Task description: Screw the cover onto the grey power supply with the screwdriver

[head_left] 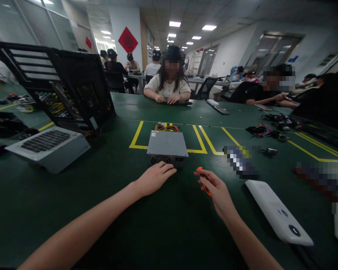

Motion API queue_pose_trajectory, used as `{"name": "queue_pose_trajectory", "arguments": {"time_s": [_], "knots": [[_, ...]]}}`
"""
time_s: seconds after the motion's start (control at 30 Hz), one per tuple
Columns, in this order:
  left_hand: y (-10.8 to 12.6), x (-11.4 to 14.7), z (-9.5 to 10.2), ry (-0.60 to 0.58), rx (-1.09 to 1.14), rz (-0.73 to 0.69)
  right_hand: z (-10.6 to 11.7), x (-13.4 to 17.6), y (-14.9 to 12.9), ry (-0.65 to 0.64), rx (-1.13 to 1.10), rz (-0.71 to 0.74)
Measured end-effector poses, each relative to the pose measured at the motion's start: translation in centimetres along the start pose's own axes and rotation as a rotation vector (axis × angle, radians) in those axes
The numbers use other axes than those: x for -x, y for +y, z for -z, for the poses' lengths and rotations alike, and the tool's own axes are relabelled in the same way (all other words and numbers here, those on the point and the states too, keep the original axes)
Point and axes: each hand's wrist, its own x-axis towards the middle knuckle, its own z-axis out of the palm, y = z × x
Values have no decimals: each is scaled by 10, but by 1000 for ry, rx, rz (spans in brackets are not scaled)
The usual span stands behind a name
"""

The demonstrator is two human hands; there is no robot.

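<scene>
A grey computer power supply (pixel 168 143) sits on the green table in front of me, its fan grille on the side nearest me. A bundle of coloured cables (pixel 167 128) lies behind it. My left hand (pixel 155 177) rests against the lower near side of the power supply, with its fingers stretched out and partly covering the fan. To the right of the unit, my right hand (pixel 212 183) is closed around a small tool with orange parts (pixel 206 189). The fingers hide most of this tool, so its kind cannot be made out.
An open black computer case (pixel 81 82) stands at the left, behind a second metal unit (pixel 49 144). A white device (pixel 278 212) lies at right. Loose cables (pixel 260 129) are farther right. A person (pixel 169 82) sits across the table (pixel 124 225).
</scene>
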Motion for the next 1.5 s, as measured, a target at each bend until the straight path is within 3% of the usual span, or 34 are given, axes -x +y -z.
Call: {"name": "queue_pose_trajectory", "arguments": {"time_s": [0.17, 0.23, 0.3, 0.37, 0.43, 0.5, 0.6, 0.67, 0.73, 0.83, 1.0, 1.2, 1.5], "knots": [[16, 64, 49, 343, 305, 376, 19, 39, -9, 51, -17, 9], [34, 89, 54, 520, 419, 551, 23, 55, -3, 60, 26, -9], [53, 100, 47, 679, 524, 714, 22, 68, 8, 85, 40, -24], [70, 95, 32, 579, 605, 680, 15, 77, 19, 88, 27, -8], [83, 78, 17, 334, 572, 483, 4, 84, 27, 98, 32, 68], [90, 57, 5, 158, 389, 271, -8, 89, 28, 105, 72, 154], [88, 32, -6, -1, 68, -6, -21, 88, 18, 12, 172, 266], [76, 23, -12, 1, -47, -8, -26, 79, 4, -45, 231, 363], [60, 18, -19, 49, -78, 108, -28, 62, -11, -61, 275, 483], [39, 16, -28, 82, -111, 189, -32, 31, -24, 35, 306, 622], [32, 12, -30, -8, -250, 98, -43, 0, -7, 159, 308, 644], [31, 10, -23, -42, -235, 137, -43, 2, 6, 107, 376, 646], [21, 12, -35, 32, -105, 215, -42, 3, -1, 83, 464, 692]]}}
